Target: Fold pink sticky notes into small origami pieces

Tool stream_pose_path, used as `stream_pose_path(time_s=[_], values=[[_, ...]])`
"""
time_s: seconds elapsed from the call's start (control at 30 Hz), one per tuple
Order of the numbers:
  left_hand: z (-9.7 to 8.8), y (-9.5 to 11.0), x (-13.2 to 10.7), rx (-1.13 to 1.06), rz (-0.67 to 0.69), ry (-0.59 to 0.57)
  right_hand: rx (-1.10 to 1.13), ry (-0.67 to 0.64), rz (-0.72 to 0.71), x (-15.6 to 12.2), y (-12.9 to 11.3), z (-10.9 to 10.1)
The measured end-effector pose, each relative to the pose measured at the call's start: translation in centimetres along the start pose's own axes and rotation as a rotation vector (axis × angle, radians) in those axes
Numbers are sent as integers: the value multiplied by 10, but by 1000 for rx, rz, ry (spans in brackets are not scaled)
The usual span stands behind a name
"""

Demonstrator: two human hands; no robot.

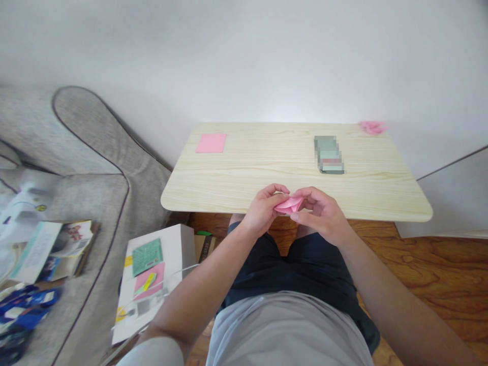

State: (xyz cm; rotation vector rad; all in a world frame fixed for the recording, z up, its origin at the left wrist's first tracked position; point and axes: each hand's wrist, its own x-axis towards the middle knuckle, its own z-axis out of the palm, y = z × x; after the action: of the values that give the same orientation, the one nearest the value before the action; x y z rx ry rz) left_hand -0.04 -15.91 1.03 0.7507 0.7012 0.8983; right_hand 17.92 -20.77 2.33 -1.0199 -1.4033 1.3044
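Note:
A small folded pink paper piece (288, 205) is held between both hands at the near edge of the light wooden table (267, 173). My left hand (262, 210) pinches its left side with curled fingers. My right hand (322, 213) grips its right side, fingers bent around it. A flat pink paper square (211, 143) lies at the table's far left. A finished folded pink paper shape (372, 127) sits at the far right corner.
A blurred phone-like object (328, 154) lies on the table right of centre. A white box (152, 274) with green and pink cards stands on the floor at left, beside a grey sofa (84, 178) holding books and bags.

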Motion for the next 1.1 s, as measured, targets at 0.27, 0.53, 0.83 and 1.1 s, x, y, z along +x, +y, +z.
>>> stream_pose_path(time_s=[0.27,0.53,0.83,1.1], values=[[-2,-1,1,-29,-4,-2,-43,0,12,0,1,0],[-2,-1,1,-56,-13,-6,-29,-9,44,-1,0,1],[-3,-5,1,3,39,-12,35,38,76,1,2,1],[-3,-6,0,41,25,-28,3,30,72,0,1,-4]])
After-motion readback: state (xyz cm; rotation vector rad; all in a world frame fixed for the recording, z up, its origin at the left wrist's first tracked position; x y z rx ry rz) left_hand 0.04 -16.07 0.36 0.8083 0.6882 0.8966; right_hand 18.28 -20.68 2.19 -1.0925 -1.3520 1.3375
